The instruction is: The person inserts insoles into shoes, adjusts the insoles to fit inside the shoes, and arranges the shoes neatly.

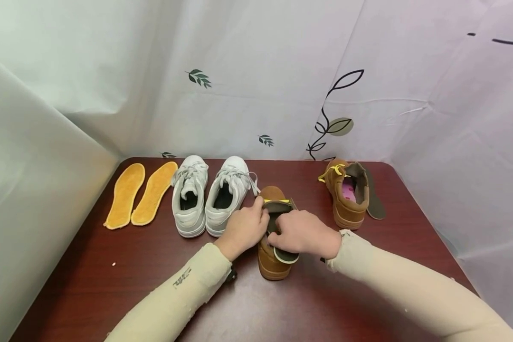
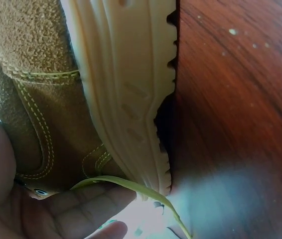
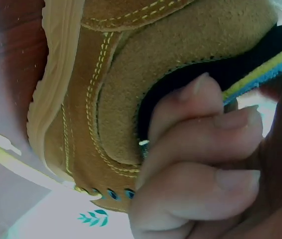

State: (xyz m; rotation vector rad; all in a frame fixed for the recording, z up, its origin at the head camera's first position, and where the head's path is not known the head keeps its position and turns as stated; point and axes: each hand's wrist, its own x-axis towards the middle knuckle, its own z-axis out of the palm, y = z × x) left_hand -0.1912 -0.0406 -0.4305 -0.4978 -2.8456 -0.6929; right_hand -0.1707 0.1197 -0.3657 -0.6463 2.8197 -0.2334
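insole (image 1: pixel 286 257): partly inside shoe (image 1: pixel 268 261), one end out the back | right hand (image 1: pixel 301 232): pinching insole | left hand (image 1: pixel 245 223): gripping shoe near tongue (image 1: pixel 278 206) | handling: we judge insole light, bendy — hold by outer end; shoe soft-sided, not fragile — we'd steady it at the tongue

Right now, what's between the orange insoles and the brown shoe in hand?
Two white shoes, then the left hand on the near edge of the brown shoe; head view shows it.
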